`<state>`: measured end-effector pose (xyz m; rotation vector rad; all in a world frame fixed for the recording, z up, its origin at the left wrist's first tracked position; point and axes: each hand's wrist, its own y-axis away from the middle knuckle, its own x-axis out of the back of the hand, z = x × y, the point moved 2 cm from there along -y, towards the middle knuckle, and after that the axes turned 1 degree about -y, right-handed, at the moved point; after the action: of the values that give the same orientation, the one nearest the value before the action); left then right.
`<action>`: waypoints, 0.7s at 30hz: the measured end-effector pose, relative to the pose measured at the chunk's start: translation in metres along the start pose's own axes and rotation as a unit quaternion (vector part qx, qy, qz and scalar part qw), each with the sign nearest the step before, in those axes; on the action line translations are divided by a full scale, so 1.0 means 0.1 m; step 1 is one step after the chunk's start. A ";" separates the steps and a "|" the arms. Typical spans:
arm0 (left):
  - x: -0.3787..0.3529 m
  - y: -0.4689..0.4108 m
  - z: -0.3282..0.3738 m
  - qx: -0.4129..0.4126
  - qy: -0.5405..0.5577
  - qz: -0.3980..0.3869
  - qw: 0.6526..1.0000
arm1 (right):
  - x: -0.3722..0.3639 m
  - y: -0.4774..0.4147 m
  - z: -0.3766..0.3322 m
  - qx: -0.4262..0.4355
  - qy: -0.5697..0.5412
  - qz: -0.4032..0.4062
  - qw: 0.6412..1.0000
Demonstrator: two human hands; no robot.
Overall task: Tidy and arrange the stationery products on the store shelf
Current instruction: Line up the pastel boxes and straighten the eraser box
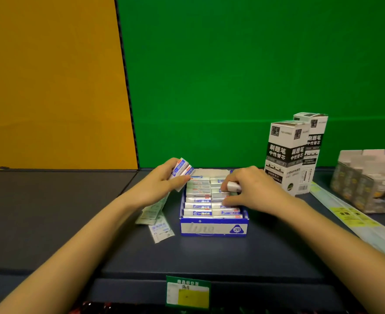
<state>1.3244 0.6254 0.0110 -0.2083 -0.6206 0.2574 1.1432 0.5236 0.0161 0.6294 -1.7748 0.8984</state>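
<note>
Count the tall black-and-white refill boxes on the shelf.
2. The front refill box stands right of the blue eraser tray; the rear refill box stands behind it, partly covered.

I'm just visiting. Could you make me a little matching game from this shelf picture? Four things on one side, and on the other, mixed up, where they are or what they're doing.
Things:
1. left hand
2. right hand
3. refill boxes
4. price tag

Places or states:
a. upright, right of the eraser box
b. on the shelf's front edge
c. holds several erasers
d. pinches one eraser over the box

Pairs: 1-c; 2-d; 3-a; 4-b
</note>
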 end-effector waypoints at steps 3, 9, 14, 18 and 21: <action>-0.02 -0.01 -0.02 -0.011 -0.006 0.012 1.000 | -0.02 0.05 -0.01 -0.005 -0.013 0.026 1.000; -0.06 -0.09 0.00 -0.063 -0.029 0.043 0.997 | -0.03 0.08 -0.04 -0.009 -0.036 0.028 0.999; -0.08 -0.14 -0.09 -0.063 -0.024 0.063 0.996 | -0.01 0.01 -0.22 0.010 -0.108 -0.013 0.994; -0.06 -0.13 -0.20 -0.063 0.007 0.103 0.993 | -0.08 -0.08 -0.35 0.039 -0.119 -0.073 0.989; -0.01 -0.12 -0.24 -0.063 0.016 0.146 0.987 | -0.13 -0.13 -0.40 0.060 -0.107 -0.089 0.989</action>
<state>1.3400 0.6114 -0.0049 -0.4255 -0.5738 0.4973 1.1796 0.5488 0.0164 0.9771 -1.8275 0.8454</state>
